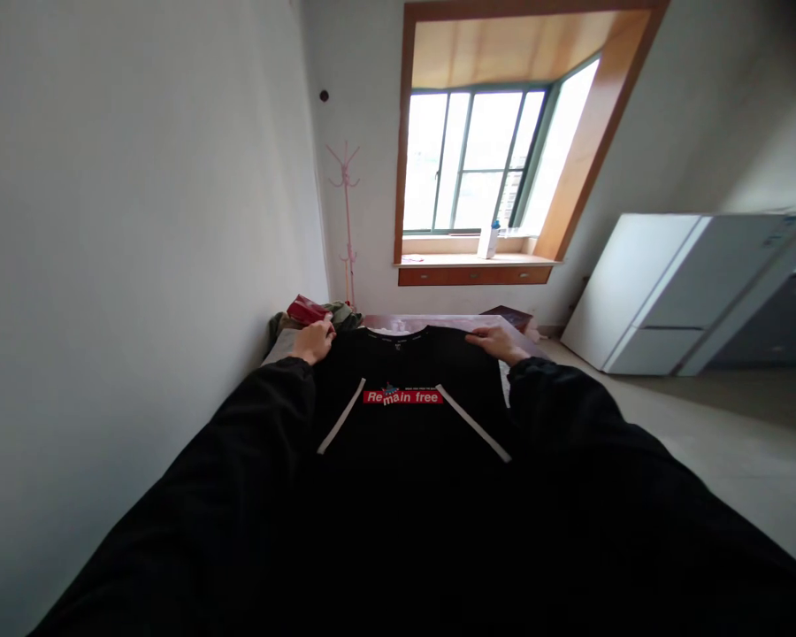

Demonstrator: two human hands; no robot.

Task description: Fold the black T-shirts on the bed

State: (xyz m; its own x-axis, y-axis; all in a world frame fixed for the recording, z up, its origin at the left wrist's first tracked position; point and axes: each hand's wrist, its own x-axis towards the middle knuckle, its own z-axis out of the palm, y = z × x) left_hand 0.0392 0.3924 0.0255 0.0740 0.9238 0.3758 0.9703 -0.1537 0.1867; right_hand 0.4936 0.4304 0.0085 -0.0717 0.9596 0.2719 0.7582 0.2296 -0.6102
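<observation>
Carefully: left hand [313,341] and right hand [497,341] each pinched shoulder of black T-shirt [404,416], spread flat on tabletop [447,322]. Best kept pull even, collar straight, fabric taut.

The black T-shirt [404,416] lies spread flat, front side up, its collar pointing away toward the window. A red "Remain free" label crosses the chest, flanked by two diagonal white stripes.
</observation>
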